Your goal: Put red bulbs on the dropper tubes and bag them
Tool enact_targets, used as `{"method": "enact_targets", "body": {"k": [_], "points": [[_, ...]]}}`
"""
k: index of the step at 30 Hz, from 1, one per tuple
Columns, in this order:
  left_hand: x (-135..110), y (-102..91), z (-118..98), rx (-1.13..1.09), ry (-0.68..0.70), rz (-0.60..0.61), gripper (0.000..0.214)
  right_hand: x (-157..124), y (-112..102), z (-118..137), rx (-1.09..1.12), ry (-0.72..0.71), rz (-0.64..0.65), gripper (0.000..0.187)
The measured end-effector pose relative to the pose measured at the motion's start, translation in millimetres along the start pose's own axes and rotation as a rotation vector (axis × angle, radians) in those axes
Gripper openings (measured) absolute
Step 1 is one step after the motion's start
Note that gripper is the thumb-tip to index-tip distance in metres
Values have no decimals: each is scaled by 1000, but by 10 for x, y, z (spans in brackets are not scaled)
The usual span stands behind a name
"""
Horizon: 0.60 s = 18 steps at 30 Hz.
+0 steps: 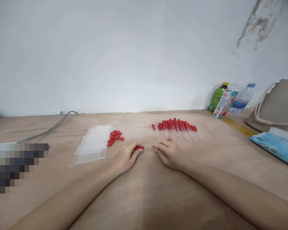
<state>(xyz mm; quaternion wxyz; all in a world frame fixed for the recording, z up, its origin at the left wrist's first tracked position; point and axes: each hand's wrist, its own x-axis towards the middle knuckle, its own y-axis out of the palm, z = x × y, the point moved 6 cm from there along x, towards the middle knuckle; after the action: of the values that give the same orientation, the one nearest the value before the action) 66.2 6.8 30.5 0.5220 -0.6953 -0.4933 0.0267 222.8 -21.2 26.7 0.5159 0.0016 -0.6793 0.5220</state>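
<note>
My left hand (128, 156) is closed on a red rubber dropper bulb (139, 148), whose end points right. Facing it, my right hand (167, 152) pinches a thin clear glass tube (149, 146) that points left. A small gap separates tube and bulb. Beyond my left hand lies a pile of loose red bulbs (114, 137), and beside it a row of bare glass tubes (136, 132). Past my right hand, many droppers (176, 126) with red bulbs on glass tubes lie side by side, bulbs toward the wall. One dropper (154, 127) lies slightly apart at their left.
Clear plastic bags (90, 148) lie flat at the left, near a grey cable (48, 132). Bottles stand by the wall at right: a green bottle (214, 99) and a water bottle (242, 99). A blue packet (273, 145) and a grey bag (278, 102) are far right.
</note>
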Motion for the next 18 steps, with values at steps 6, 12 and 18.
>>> {"method": "enact_targets", "body": {"k": [6,12,18], "points": [[-13,-15,-20,-44,16,-21,15,-3,59,42,24,-56,24,23],[-10,2,3,-113,-20,-16,16,-2,47,59,32,-76,22,23],[-32,59,51,-186,-79,47,17,39,20,50,67,-50,100,25]]}}
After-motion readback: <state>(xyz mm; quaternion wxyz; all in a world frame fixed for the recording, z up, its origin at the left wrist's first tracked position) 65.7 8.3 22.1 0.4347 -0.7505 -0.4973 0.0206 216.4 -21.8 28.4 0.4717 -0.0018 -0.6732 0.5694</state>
